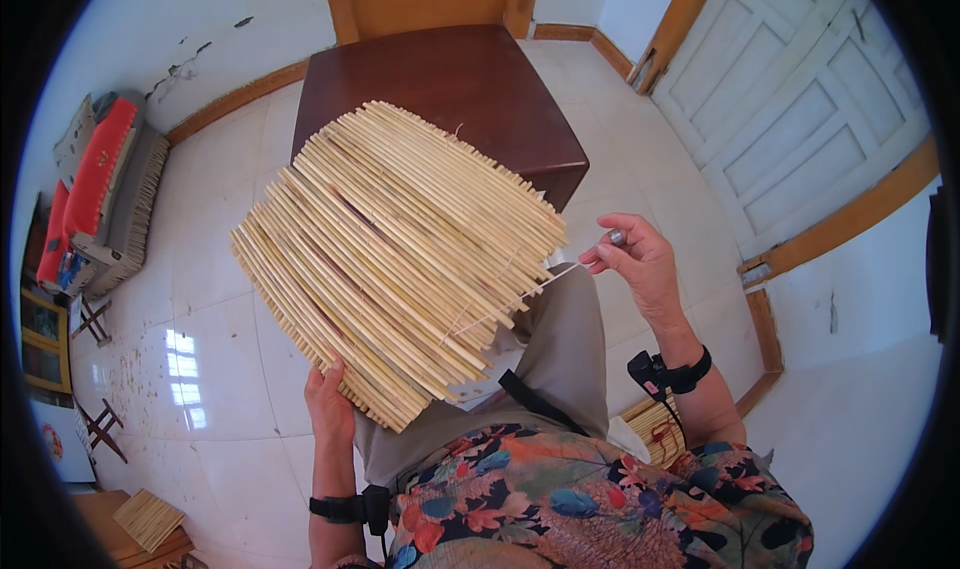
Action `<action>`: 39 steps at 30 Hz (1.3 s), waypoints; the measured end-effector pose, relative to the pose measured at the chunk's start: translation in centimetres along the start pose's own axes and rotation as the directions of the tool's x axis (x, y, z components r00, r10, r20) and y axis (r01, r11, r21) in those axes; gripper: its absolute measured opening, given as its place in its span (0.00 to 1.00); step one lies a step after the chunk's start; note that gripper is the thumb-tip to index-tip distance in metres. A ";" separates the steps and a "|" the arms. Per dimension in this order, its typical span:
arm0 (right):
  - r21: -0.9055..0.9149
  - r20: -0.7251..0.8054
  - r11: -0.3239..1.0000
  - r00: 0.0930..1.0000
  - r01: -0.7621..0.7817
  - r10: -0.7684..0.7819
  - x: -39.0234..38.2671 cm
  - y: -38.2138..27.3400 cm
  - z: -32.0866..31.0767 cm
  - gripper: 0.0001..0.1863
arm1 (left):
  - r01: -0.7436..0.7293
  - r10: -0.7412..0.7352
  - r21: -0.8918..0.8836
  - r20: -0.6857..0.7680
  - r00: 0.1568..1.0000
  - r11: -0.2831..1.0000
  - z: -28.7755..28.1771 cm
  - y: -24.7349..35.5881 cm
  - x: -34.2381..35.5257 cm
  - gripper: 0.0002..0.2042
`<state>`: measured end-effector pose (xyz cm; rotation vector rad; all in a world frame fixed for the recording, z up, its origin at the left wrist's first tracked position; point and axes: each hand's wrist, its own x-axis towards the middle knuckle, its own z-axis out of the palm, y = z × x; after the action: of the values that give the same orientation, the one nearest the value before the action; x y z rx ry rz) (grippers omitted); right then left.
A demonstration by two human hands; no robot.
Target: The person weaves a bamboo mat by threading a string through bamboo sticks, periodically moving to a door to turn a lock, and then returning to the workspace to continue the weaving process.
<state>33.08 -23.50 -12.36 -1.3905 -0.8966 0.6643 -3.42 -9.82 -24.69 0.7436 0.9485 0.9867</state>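
A mat of thin pale straw stalks (pixel 400 259), laid side by side and stitched together, rests tilted on my lap. My left hand (pixel 326 401) grips its lower left edge from underneath. My right hand (pixel 634 259) is raised to the right of the mat, fingers pinched on a small metal needle (pixel 616 237). A light thread (pixel 520 294) runs taut from that hand down to the mat's surface. Both wrists carry black straps.
A dark brown wooden table (pixel 440 89) stands just beyond the mat. White panelled doors (pixel 790 99) are at the right. A sofa with red cushions (pixel 100 189) lines the left wall. Another small straw mat (pixel 148 517) lies at lower left. More straw pieces (pixel 655 429) sit by my right side.
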 end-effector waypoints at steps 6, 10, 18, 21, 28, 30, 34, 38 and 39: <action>0.421 0.102 0.898 0.990 -0.129 0.095 1.0 -0.1 1.9 0.14 | -0.024 0.024 0.027 -0.030 0.999 0.999 0.0 0.5 -0.1 0.16; 0.569 0.168 0.790 0.973 -0.228 0.160 2.2 0.8 3.1 0.12 | 0.025 -0.011 0.124 -0.112 0.994 0.992 -0.3 1.1 -0.5 0.16; 0.439 0.184 0.835 0.943 -0.331 0.277 4.3 4.9 3.0 0.09 | 0.014 0.107 0.370 -0.305 0.946 0.929 -2.0 3.0 -3.4 0.18; 0.311 0.148 0.896 0.947 -0.318 0.285 5.1 5.8 2.6 0.08 | -0.047 0.093 0.405 -0.096 0.991 0.913 -0.8 3.1 -6.2 0.12; -0.143 0.139 0.988 0.987 -0.058 0.078 8.2 10.6 0.9 0.08 | 0.437 -0.603 0.481 0.271 0.750 0.760 3.0 0.3 -10.1 0.17; -0.266 0.146 0.964 0.989 0.011 0.029 9.0 11.2 0.8 0.08 | 0.459 -0.611 0.456 0.274 0.743 0.763 3.2 -0.4 -10.0 0.19; -0.519 0.231 0.825 0.966 0.224 -0.116 10.1 11.5 0.7 0.08 | 0.556 -0.624 0.289 0.276 0.731 0.779 2.8 -2.2 -9.5 0.24; -0.436 0.242 0.884 0.968 0.166 -0.063 11.0 13.1 0.7 0.10 | 0.615 -0.613 0.083 0.257 0.747 0.784 3.8 -2.4 -9.9 0.25; -0.434 0.245 0.885 0.968 0.168 -0.064 11.0 13.2 0.8 0.10 | 0.592 -0.566 -0.012 0.280 0.776 0.806 3.6 -2.8 -10.1 0.25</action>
<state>39.63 -12.62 -23.92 -1.6777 -1.3710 0.5445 -1.54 -20.55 -22.50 0.4327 0.8111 0.3679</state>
